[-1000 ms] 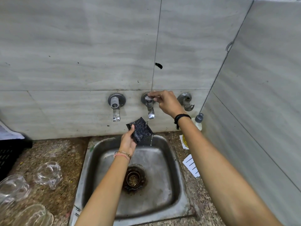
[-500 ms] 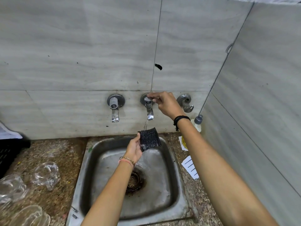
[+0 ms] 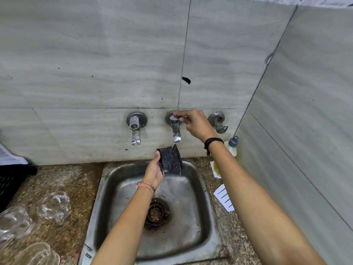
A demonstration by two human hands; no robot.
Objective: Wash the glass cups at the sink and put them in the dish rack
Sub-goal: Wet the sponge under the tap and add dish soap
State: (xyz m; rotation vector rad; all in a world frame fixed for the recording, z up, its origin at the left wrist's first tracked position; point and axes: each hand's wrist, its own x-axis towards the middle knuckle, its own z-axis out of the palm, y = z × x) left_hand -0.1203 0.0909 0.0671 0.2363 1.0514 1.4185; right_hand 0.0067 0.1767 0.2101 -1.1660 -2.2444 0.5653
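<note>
Nearest to the person, well to the left of the left hand and lower, the glass cups [image 3: 54, 205] lie on the stone counter, apart from the sink [image 3: 200, 236]. No hand holds one, so I judge that their washing has not yet begun. A dark crate [image 3: 9, 180] further left is perhaps the dish rack, but only its corner shows.

Above the basin, the left hand [image 3: 153, 172] grips a dark scrub pad [image 3: 171, 158] by its left edge. The pad's flat face is turned up just below the spout of the tap [image 3: 176, 133], so the thin stream of water falls on it. I think it is being wetted before the cups.

Farther away, the right hand [image 3: 194, 123] pinches the tap handle [image 3: 174, 118] with curled fingers, probably to set the flow.

One second ago the pad was to the left of the stream; now it is directly under the spout, and closer to it than half a second ago. The right hand keeps the same place on the handle.
</note>
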